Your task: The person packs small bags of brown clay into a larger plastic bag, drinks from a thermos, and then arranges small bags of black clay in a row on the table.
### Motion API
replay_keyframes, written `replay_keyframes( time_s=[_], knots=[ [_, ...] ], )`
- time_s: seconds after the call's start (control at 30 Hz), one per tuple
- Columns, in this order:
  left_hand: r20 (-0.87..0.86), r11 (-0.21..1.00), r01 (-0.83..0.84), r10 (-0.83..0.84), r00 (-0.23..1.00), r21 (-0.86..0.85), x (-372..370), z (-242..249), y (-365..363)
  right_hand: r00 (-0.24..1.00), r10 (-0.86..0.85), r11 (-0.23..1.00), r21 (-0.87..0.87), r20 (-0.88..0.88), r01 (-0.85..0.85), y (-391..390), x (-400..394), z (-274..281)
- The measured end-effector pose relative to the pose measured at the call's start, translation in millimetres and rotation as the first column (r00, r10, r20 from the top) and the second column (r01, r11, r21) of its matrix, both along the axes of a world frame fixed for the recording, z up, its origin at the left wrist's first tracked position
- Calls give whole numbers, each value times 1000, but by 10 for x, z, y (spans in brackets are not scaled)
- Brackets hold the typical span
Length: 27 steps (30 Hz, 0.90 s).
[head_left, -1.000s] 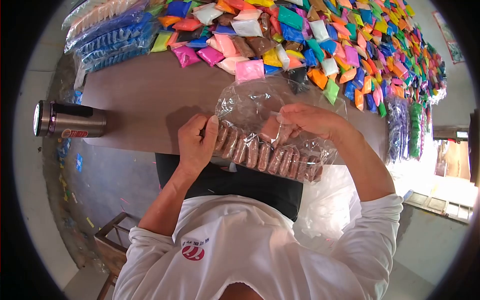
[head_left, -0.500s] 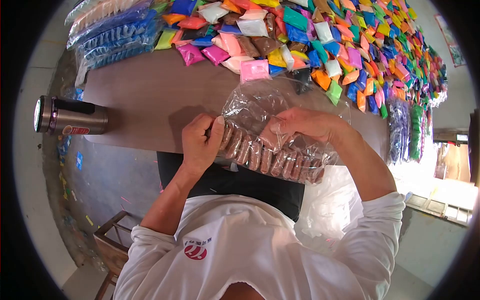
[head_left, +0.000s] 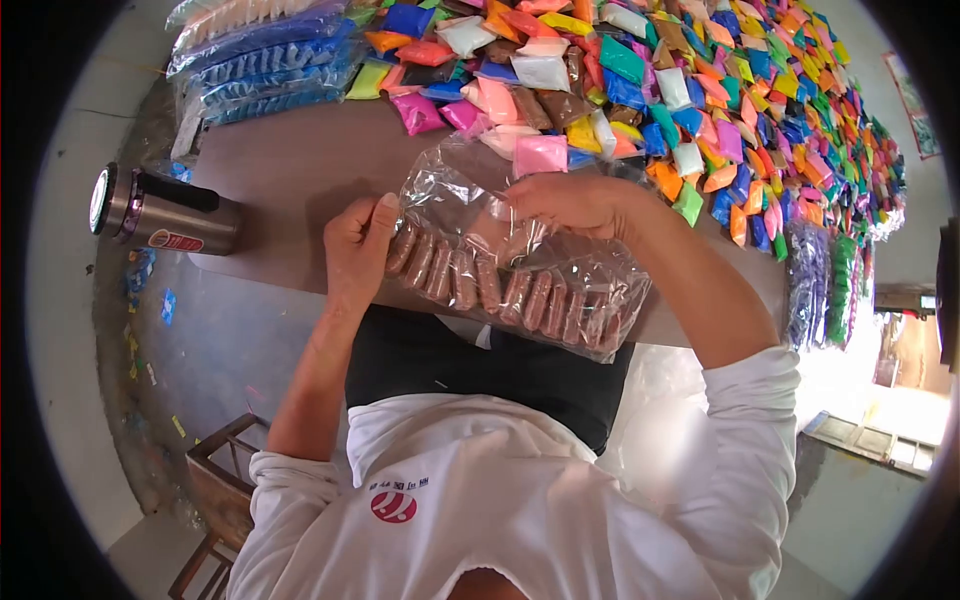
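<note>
1. A brown tabletop [head_left: 290, 185] spanned the room, its far side buried under a heap of colourful packets [head_left: 700, 110], with filled bags [head_left: 275, 70] stacked at left; piling them there presumably left working space near the person.
2. A steel tumbler [head_left: 190, 215] was near the left edge, well apart from the hands, probably to avoid knocks.
3. The left hand [head_left: 358, 248] was closed around the left edge of a clear bag [head_left: 435, 180], seemingly to steady it.
4. Brown packets [head_left: 488, 288] lay side by side along the bag's near side, apparently for a compact fit.
5. The right hand [head_left: 575, 205] pinched a loose brown packet [head_left: 487, 232] above that row, fingertips at its upper edge; film blurred the exact contact.
</note>
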<state>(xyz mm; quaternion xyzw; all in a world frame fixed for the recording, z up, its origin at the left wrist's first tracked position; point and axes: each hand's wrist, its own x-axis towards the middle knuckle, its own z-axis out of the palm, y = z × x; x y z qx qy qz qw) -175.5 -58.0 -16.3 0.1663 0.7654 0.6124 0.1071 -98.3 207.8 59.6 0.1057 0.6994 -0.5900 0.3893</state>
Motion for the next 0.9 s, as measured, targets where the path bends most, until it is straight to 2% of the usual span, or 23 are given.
replay_keyframes(
  time_s=[0.07, 0.17, 0.27, 0.37, 0.4, 0.5, 0.57, 0.6, 0.67, 0.77, 0.9],
  knots=[
    [-120, 999, -50, 50, 992, 3, -40, -56, -127, 999, 13, 995, -100, -33, -16, 50, -78, -190],
    [-143, 991, -133, 136, 980, 25, -59, -78, -397, 996, -89, 977, -197, -30, 82, 45, -45, -200],
    [-39, 980, -183, 181, 983, -77, 99, 110, -634, 953, -301, 938, -177, 12, 299, 78, 63, -294],
    [286, 998, -51, 36, 957, 46, 421, 235, -711, 916, -399, 910, -106, 46, 401, 133, 135, -240],
    [370, 999, 6, -21, 929, 42, 535, 195, -712, 924, -383, 922, -55, 11, 383, 110, 145, -182],
    [587, 965, 245, -254, 768, 96, 851, -11, -585, 934, -351, 927, 115, -67, 357, 56, 206, -113],
    [593, 919, 388, -350, 725, 69, 994, -122, -430, 934, -347, 901, 245, -88, 358, 38, 236, -277],
    [597, 888, 456, -397, 698, 57, 1047, -149, -351, 947, -310, 914, 248, -83, 321, 40, 237, -293],
    [537, 867, 474, -477, 696, 155, 1088, -162, -192, 971, -231, 938, 251, -66, 240, 33, 237, -316],
    [499, 850, 470, -522, 692, 238, 1090, -159, -42, 948, -317, 931, 191, -2, 312, -59, 243, -157],
    [550, 815, 510, -569, 611, 276, 1176, -284, 13, 942, -330, 925, 178, -66, 336, 9, 255, -360]
  ],
)
